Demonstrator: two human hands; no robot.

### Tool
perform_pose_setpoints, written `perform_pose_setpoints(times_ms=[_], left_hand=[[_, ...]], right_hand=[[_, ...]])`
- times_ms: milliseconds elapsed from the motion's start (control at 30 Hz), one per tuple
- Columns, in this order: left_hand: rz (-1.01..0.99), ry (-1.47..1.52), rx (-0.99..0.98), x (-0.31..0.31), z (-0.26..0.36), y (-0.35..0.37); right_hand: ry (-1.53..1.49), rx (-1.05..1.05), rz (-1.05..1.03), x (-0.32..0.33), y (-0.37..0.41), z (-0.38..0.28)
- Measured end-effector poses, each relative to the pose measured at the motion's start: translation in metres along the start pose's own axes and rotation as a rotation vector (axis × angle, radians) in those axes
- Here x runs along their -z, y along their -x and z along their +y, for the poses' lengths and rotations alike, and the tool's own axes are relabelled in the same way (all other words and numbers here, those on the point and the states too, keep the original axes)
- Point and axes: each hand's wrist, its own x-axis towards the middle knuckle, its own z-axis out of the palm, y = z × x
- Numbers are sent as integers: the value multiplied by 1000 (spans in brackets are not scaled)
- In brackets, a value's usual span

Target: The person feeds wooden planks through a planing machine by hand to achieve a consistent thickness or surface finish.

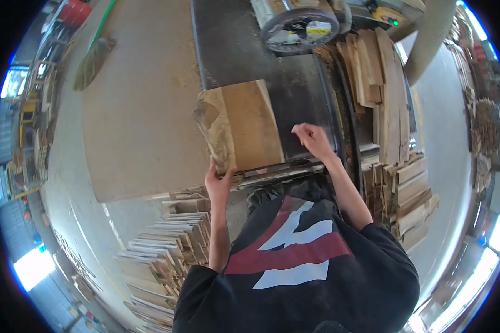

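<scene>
A wooden board (254, 125) with a rough, bark-like left edge lies flat across the dark metal machine table (228, 53) and the broad brown panel beside it. My left hand (219, 180) grips the board's near left corner, thumb and fingers on either side of its edge. To the right of the board, apart from it, my right hand (315, 140) hovers over the dark table with its fingers curled in; no object shows in them. Beyond the board is a grey handwheel-like ring (300, 29) on the machine.
The brown panel (141, 111) extends left, with a green-handled broom (94, 64) on it. Stacked boards (175, 244) stand at lower left. More planks (391, 94) lean along the right side, with short pieces (408, 194) below them. A thick hose (433, 39) hangs at upper right.
</scene>
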Motion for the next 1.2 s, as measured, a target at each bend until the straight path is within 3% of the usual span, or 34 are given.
perform_pose_setpoints(times_ms=[33, 67, 133, 200, 267, 333, 400, 467, 567, 1033, 1200], left_hand=[[-105, -493, 201, -4, 51, 1], [-126, -491, 198, -17, 52, 3], [-46, -836, -296, -36, 56, 3], [-112, -753, -320, -54, 48, -6], [-136, -642, -463, -71, 39, -12], [-187, -623, -497, -85, 39, -18], [-228, -605, -544, -98, 39, -21], [-244, -580, -597, -108, 38, -23], [-275, -525, -637, -122, 40, -26], [-310, -520, -613, -142, 54, -95], [-239, -564, -604, -150, 59, -135]], right_hand=[[100, -87, -119, 3, 16, -8], [99, -116, -129, 3, 31, -13], [49, -266, -204, 6, 54, -8], [4, -375, -214, 9, 72, 1], [-55, -484, -221, 10, 85, 8], [-176, -674, -112, 11, 91, 11], [-200, -713, -66, 14, 88, 22], [-388, -760, 152, 17, 86, 28], [-645, -753, 357, 20, 76, 57], [-756, -623, 353, 20, -3, 35], [-778, -587, 376, 15, -42, 23]])
